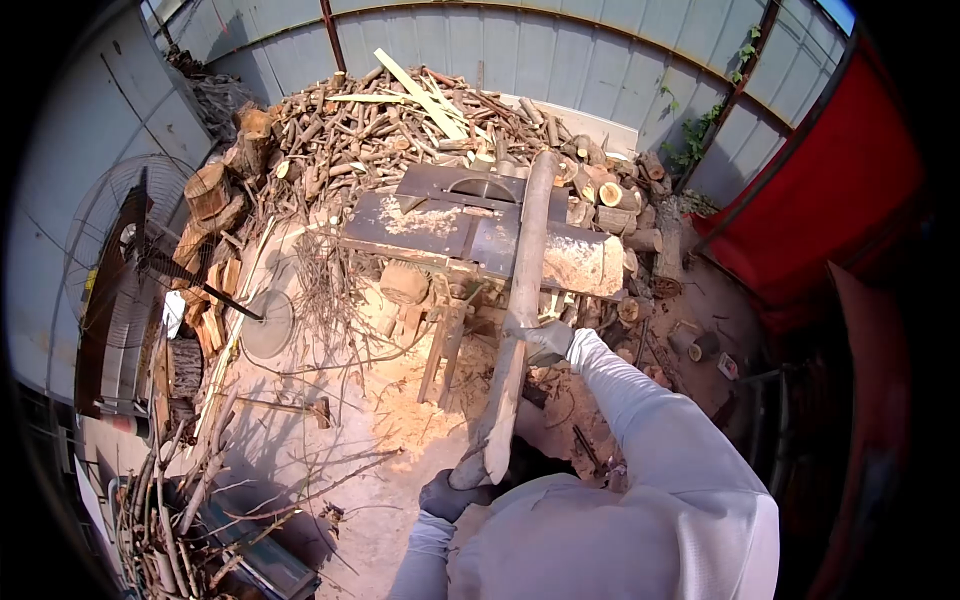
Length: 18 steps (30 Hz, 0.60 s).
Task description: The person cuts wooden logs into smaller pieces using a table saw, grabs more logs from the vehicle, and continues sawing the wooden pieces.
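A long, thick log (pixel 517 320) lies with its far part across the saw table (pixel 415 228), to the right of the round saw blade (pixel 482 188). Its near end is forked and reaches toward my body. My gloved right hand (pixel 546 343) is closed on the log's right side around the middle. Down at the forked end, my gloved left hand (pixel 455 496) grips one stub of the log. Sawdust (pixel 575 262) covers the right part of the table.
Behind the table rises a big heap of cut branches (pixel 330 135). A caged fan (pixel 135 240) stands at the left, with split logs (pixel 208 190) beside it. Thin branches (pixel 165 520) lie at the lower left. A red sheet (pixel 830 190) hangs at the right.
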Motion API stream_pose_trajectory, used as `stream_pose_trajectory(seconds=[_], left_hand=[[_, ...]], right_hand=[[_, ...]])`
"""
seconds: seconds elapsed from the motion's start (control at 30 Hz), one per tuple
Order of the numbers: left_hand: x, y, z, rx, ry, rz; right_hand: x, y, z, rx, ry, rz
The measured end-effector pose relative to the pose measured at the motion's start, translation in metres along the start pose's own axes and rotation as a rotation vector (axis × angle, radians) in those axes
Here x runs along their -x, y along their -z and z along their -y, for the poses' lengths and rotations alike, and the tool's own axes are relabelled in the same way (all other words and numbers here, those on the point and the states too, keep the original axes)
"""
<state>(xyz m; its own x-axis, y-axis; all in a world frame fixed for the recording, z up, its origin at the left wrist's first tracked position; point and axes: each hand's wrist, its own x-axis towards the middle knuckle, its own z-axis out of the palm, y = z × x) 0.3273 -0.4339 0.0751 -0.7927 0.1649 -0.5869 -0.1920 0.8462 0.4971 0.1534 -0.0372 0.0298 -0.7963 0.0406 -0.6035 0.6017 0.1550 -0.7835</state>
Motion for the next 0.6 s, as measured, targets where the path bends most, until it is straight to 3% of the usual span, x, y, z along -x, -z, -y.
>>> stream_pose_trajectory(seconds=[0.13,0.17,0.2,0.27,0.47,0.57,0.6], left_hand=[[-0.018,0.001,0.009,0.006,-0.006,-0.036],[-0.022,0.002,0.009,0.006,-0.006,-0.036],[-0.025,0.003,0.011,0.013,-0.002,-0.045],[-0.03,0.001,0.014,0.019,0.005,-0.051],[-0.047,-0.016,0.032,0.107,0.046,-0.044],[-0.048,-0.028,0.039,0.1,0.098,-0.055],[-0.047,-0.031,0.041,0.1,0.096,-0.056]], right_hand=[[0.006,-0.012,0.023,0.02,-0.049,0.005],[0.01,-0.015,0.031,-0.017,0.013,-0.002],[0.006,-0.018,0.028,-0.187,0.33,0.016],[0.01,-0.015,0.043,-0.09,0.185,-0.009],[-0.051,-0.012,0.003,0.285,0.188,0.029],[-0.077,-0.016,-0.019,0.272,0.08,0.04],[-0.084,-0.013,-0.028,0.402,0.338,0.074]])
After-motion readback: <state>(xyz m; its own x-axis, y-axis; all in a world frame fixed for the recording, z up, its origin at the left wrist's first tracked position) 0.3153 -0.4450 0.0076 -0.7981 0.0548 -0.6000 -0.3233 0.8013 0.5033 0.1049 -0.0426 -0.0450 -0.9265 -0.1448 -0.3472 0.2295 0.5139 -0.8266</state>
